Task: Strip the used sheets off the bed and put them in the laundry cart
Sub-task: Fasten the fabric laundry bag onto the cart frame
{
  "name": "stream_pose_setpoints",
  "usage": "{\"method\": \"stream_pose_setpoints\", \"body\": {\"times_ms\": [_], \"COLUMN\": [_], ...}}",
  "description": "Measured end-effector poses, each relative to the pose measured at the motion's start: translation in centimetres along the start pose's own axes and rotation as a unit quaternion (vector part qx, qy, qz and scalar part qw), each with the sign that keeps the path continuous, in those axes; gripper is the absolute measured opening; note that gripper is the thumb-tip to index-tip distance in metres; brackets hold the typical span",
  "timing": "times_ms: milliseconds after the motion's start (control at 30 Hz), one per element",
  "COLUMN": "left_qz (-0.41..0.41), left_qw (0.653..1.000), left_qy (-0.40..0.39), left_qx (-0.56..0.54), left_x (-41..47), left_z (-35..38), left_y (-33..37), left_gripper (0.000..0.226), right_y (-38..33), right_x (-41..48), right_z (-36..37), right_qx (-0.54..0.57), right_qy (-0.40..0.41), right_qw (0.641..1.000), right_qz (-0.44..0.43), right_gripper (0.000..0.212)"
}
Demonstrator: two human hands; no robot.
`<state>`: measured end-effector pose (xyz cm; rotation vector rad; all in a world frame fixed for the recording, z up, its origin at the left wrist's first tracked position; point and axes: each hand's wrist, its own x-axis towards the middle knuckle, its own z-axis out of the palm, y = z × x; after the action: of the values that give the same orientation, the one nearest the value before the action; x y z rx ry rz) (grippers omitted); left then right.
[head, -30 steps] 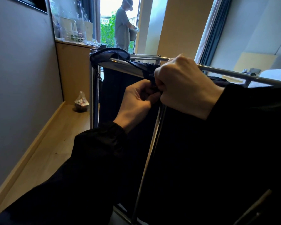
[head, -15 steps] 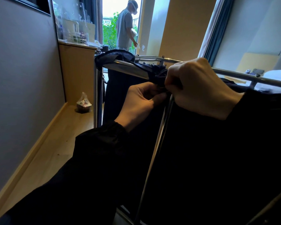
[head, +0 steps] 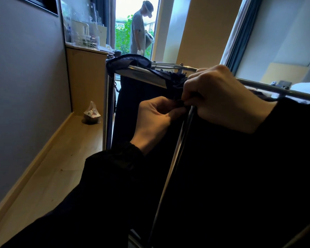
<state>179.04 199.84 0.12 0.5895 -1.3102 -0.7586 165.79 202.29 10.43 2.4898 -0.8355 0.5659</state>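
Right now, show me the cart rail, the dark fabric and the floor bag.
cart rail (head: pixel 258 84): head view, bare tube at right.
dark fabric (head: pixel 129 60): head view, fold over the corner.
floor bag (head: pixel 92 110): head view, its clear top.

**No legible text**

No writing, brand or number can be read. The packet (head: pixel 92 111) on the floor (head: pixel 61 167) shows coloured print too small to make out. The clear holders (head: pixel 89 24) on the worktop (head: pixel 86 49) are blurred.

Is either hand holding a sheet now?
No, the left hand and right hand both pinch dark bag fabric at the cart's metal rail.
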Motion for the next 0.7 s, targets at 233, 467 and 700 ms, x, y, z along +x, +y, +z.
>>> {"method": "stream_pose_setpoints", "body": {"times_ms": [233, 467, 700], "left_qz": [0.015, 0.020, 0.003], "left_qw": [0.999, 0.998, 0.999], "left_qy": [-0.038, -0.063, -0.053], "left_qx": [0.000, -0.016, 0.009], "left_x": [0.1, 0.2, 0.2], "left_z": [0.0, 0.1, -0.1], "left_y": [-0.4, -0.7, -0.8], "left_gripper": [0.022, 0.013, 0.018], "right_y": [-0.5, -0.1, 0.9], "right_x": [1.2, 1.1, -0.4], "right_z": [0.2, 1.0, 0.6], "right_qx": [-0.001, -0.008, -0.069], "right_qy": [-0.046, -0.023, -0.003], "right_qw": [0.999, 0.999, 0.992], "right_qz": [-0.010, -0.045, -0.103], "right_gripper": [0.020, 0.013, 0.006]}}
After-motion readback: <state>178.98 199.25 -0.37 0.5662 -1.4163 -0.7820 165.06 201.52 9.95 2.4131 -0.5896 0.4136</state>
